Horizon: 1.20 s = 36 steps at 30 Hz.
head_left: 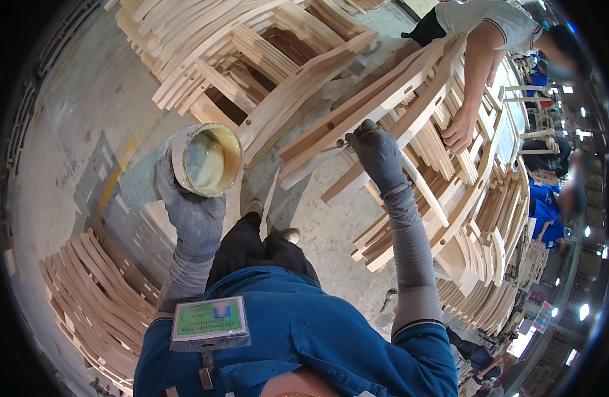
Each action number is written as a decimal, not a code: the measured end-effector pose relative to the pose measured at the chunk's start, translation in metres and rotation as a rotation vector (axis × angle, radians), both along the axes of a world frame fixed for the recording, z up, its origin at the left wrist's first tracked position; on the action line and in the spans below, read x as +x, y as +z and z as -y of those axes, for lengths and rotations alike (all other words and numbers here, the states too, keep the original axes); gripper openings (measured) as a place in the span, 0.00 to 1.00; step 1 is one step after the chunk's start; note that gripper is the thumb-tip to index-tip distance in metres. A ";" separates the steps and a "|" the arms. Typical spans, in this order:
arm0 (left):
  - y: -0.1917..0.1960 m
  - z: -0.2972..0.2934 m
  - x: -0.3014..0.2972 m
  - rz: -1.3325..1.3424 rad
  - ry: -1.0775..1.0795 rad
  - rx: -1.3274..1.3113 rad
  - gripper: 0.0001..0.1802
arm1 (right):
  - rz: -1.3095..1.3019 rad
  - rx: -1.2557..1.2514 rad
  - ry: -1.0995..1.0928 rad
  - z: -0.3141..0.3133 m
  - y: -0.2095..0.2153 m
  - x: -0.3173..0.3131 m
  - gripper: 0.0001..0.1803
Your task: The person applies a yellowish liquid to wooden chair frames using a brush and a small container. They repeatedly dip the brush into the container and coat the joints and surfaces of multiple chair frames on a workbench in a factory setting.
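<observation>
My left hand (193,212), in a grey glove, is wrapped round a round pot (177,159) with a crusted rim. Inside it lies a pale yellow, creamy liquid (210,162). My right hand (377,155), gloved the same way, is closed at the end of a pale wooden chair part (337,139) with holes in it. A small dark tip shows beside its fingers; what they grip is too small to make out. Across the wood from me, a co-worker's bare hand (460,132) rests on the slatted pieces.
Stacked wooden frames (278,59) stand ahead, slightly left. Curved wooden slats (96,291) are piled at the lower left. More chair parts (483,245) lie to the right, beyond my forearm. Grey concrete floor (73,159) shows on the left. Several people in blue work farther off to the right.
</observation>
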<state>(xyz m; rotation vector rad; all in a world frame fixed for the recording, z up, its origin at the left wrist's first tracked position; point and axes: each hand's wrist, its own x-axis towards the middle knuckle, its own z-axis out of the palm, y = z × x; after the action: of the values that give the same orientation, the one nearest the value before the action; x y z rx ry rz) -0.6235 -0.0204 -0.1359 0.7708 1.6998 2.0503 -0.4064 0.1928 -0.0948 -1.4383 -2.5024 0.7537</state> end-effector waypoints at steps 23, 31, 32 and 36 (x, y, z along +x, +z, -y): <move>0.093 -0.053 0.085 1.164 -0.894 0.495 0.39 | -0.866 0.239 -0.134 0.162 0.104 0.038 0.12; 0.077 -0.074 0.103 0.818 -0.705 0.499 0.39 | -1.167 0.154 -0.067 0.204 0.107 0.053 0.10; 0.076 -0.078 0.104 0.739 -0.701 0.502 0.39 | -1.225 0.159 -0.098 0.196 0.104 0.054 0.10; 0.064 -0.091 0.113 0.084 -0.659 0.523 0.40 | -1.309 0.146 -0.212 0.171 0.099 0.058 0.10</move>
<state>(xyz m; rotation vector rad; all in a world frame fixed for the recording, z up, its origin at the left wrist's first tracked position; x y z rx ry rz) -0.5103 0.0705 -0.0717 1.1856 0.6986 1.9856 -0.3481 0.0217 0.0038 -0.6912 -1.3265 0.9752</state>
